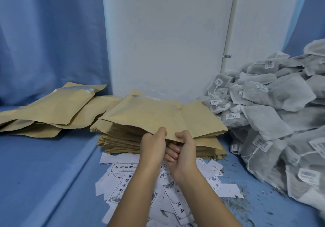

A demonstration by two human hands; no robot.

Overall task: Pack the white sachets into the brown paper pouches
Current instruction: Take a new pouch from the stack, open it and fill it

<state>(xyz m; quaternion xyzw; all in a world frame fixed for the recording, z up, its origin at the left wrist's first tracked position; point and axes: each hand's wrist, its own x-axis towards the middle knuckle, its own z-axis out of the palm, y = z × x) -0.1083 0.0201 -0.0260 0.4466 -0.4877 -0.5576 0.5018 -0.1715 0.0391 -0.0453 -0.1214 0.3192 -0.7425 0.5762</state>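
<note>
A thick stack of flat brown paper pouches [123, 138] lies in the middle on the blue cloth. The top pouch [151, 115] is lifted at its near edge. My left hand [153, 144] and my right hand [184, 149] both pinch that near edge, thumbs on top and fingers underneath. A big heap of white mesh sachets [274, 103] with barcode tags fills the right side, touching the stack's right edge. More brown pouches [52, 110], bulging, lie spread at the left.
Printed white paper labels [123, 179] are scattered under my forearms in front of the stack. Dried herb crumbs [233, 202] litter the blue cloth at the right. A white wall panel [167, 42] and blue curtains [49, 33] stand behind.
</note>
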